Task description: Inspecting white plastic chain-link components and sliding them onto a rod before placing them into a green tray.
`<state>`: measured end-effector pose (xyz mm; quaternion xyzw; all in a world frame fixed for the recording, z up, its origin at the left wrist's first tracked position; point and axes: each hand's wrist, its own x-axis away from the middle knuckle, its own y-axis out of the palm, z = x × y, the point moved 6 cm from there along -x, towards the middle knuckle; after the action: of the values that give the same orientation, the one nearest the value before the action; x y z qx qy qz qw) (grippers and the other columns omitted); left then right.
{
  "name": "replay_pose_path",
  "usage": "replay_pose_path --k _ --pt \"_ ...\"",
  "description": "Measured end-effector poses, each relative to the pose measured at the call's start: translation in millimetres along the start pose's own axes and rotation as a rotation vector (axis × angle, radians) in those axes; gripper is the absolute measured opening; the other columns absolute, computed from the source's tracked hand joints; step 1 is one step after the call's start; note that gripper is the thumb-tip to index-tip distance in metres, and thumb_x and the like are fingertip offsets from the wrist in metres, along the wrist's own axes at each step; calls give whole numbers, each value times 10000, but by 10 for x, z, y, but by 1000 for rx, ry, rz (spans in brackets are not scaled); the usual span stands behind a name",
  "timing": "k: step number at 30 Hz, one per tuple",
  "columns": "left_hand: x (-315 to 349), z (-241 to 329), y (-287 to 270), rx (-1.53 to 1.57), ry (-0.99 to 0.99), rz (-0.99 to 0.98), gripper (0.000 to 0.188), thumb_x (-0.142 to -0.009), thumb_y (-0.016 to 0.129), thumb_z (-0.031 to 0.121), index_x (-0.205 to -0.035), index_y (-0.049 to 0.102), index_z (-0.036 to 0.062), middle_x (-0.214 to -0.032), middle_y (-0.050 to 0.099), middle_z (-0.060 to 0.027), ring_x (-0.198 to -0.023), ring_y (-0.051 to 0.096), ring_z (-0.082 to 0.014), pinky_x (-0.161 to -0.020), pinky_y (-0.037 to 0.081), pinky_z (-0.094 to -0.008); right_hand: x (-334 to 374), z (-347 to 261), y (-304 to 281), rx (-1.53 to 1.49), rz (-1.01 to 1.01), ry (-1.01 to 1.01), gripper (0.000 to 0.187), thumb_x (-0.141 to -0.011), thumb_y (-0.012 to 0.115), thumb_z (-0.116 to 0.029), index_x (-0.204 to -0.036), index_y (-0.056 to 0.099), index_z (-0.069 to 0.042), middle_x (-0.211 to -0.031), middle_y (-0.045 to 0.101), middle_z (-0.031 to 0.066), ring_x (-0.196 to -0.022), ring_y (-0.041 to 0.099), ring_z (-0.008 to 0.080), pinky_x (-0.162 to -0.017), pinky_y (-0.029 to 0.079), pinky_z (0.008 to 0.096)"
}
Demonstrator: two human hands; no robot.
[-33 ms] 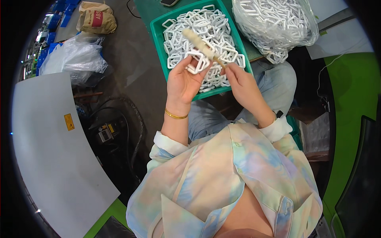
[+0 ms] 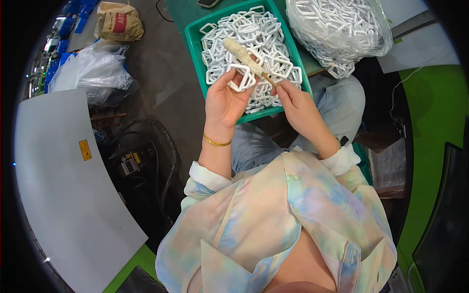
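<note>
My left hand (image 2: pixel 227 100) is closed on a few white plastic rings (image 2: pixel 243 80), rounded rectangles with open middles. In my right hand (image 2: pixel 299 103), thumb and fingers pinch the thin brown handle of a stick with a thick cream-coloured head (image 2: pixel 236 49). The lumpy head slants up and left, just past the rings in my left hand; whether it touches them I cannot tell. Beneath both hands stands a green plastic crate (image 2: pixel 194 58) full of similar loose white rings (image 2: pixel 266 36). My left fingertips are partly hidden behind the rings.
A clear plastic bag (image 2: pixel 376 43) bulging with white rings stands right of the crate. The crate rests on a green surface (image 2: pixel 180 12) with a phone (image 2: pixel 209 2) at its far edge. A brown paper sack (image 2: pixel 118 22) and crumpled clear plastic (image 2: pixel 93 68) lie far left.
The cream head of the stick has shifted slightly and looks sharper now, where it was blurred before. The rings in my left hand have tilted a little.
</note>
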<state>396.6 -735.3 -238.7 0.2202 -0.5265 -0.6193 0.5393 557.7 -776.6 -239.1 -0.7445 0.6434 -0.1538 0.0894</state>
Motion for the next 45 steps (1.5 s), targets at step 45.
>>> replay_pose_path --k 45 --pt "-1615 -441 2449 -2156 738 -488 453 -895 589 164 -1309 521 -6 -1215 596 -230 -1117 574 -371 -963 459 -397 855 1009 -1368 -446 652 40 268 -1060 435 -244 -1081 611 -43 -643 351 -96 -539 278 -8 -487 196 178"
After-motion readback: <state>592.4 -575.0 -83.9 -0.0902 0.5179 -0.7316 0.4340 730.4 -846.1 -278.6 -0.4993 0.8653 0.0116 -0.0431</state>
